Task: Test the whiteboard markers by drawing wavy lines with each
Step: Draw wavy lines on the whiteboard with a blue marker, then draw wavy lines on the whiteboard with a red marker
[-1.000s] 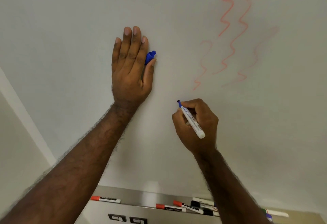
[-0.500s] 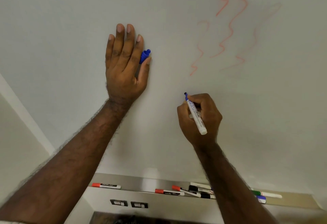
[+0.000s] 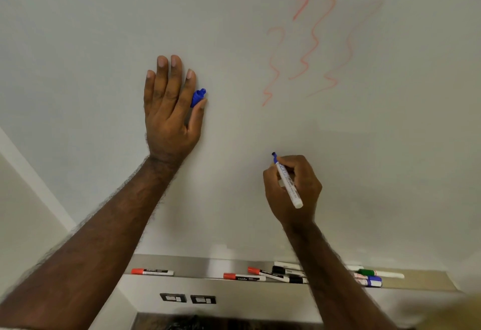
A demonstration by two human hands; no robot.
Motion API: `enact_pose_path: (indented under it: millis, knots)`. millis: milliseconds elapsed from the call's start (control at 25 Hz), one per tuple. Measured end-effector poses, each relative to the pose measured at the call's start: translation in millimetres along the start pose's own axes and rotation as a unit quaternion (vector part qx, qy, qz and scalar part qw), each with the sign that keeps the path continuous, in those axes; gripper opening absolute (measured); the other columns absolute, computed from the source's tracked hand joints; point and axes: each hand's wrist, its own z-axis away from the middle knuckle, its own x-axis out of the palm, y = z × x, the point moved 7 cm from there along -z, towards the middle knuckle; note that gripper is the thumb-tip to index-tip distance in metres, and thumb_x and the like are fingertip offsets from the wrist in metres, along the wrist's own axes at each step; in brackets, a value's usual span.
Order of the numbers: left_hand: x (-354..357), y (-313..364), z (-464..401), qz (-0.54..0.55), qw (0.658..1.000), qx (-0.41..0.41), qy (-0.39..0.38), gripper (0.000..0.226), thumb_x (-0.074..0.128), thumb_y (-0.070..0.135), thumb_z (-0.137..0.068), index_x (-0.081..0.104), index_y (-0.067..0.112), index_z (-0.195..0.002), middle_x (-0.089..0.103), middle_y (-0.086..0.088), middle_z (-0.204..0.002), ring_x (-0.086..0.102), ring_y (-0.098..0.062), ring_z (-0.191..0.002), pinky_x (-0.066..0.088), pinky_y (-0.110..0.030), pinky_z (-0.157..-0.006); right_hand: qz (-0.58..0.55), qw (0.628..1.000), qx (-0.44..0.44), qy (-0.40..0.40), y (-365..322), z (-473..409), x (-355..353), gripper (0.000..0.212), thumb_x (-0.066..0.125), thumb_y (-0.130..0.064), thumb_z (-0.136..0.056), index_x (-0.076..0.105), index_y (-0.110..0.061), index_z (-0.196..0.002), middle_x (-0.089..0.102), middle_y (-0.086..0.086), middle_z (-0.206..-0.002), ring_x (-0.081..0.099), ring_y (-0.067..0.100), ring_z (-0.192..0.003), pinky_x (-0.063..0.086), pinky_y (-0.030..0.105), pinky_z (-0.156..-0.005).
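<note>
The left hand [image 3: 170, 111] lies flat on the board [image 3: 78, 30], with its fingers straight and pointing up. A blue cap [image 3: 198, 97] is pinched between the thumb and the side of the first finger. The cap touches the board too.

The right hand [image 3: 292, 190] is lower and to the right. Its fingers are curled tight around a marker [image 3: 287, 182]. The marker is white with a blue tip [image 3: 274, 154]. The tip points up and is at the board, but I cannot tell if it touches. No blue line shows there.

Higher up on the board are red lines [image 3: 309, 40]. They go up and down in waves. Some are bright and some are very faint.

Under the board is a shiny tray [image 3: 197, 264]. More markers lie in it. One red marker [image 3: 152, 271] lies alone on the left. Two more red markers [image 3: 244, 276] and some black ones [image 3: 286, 270] lie near the middle, close together. A green marker [image 3: 381, 273] and a blue one [image 3: 369, 280] lie to the right of the arm.

Below the tray are two small dark labels [image 3: 188, 298], side by side.
</note>
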Motion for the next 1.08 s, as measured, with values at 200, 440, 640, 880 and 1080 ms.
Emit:
enact_pose_path:
  millis: [200,440,640,880,1080]
  knots:
    - [-3,6,18,0.036,0.998,-0.035,-0.039,0.044,0.061,0.01,-0.107,0.053,-0.007,-0.146,0.047,-0.034,-0.153,0.041,-0.053,-0.145,0.025,-0.061,-0.126,-0.094,0.978,0.156,-0.104,1,7,7,0.01,0.072,-0.005,-0.088,0.068,-0.01,-0.081,0.066,0.0,-0.069,0.062,0.02,-0.058,0.053,0.031,-0.053]
    - [-32,41,62,0.148,0.969,-0.126,-0.15,0.044,0.056,0.008,-0.108,0.051,-0.001,-0.15,0.051,-0.017,-0.157,0.039,-0.03,-0.154,0.021,-0.053,-0.13,-0.307,0.851,0.38,-0.192,-1,13,13,0.014,0.074,0.004,-0.093,0.074,-0.001,-0.107,0.075,0.011,-0.085,0.068,0.025,-0.071,0.059,0.033,-0.054]
    - [-48,59,135,0.17,0.937,-0.129,-0.277,0.038,0.058,0.02,-0.106,0.062,0.01,-0.142,0.071,-0.002,-0.134,0.065,-0.014,-0.128,0.027,-0.056,-0.128,-0.402,0.756,0.433,-0.281,-19,31,21,0.035,0.061,-0.027,-0.099,0.075,-0.001,-0.117,0.076,0.025,-0.099,0.073,0.031,-0.083,0.062,0.038,-0.064]
    - [-61,61,172,0.198,0.897,-0.193,-0.346,0.042,0.047,0.037,-0.109,0.057,0.021,-0.147,0.074,0.006,-0.108,0.065,-0.007,-0.1,0.026,-0.04,-0.128,-0.377,0.754,0.427,-0.328,-31,49,36,0.034,0.054,-0.029,-0.091,0.071,-0.001,-0.102,0.075,0.025,-0.087,0.07,0.031,-0.07,0.059,0.036,-0.055]
    - [-76,63,177,0.225,0.872,-0.207,-0.383,0.044,0.044,0.04,-0.11,0.057,0.02,-0.146,0.074,0.002,-0.114,0.063,-0.01,-0.108,0.022,-0.025,-0.127,-0.333,0.746,0.426,-0.388,-34,68,49,0.032,0.053,-0.028,-0.088,0.072,-0.004,-0.095,0.074,0.019,-0.077,0.068,0.026,-0.063,0.058,0.034,-0.05]
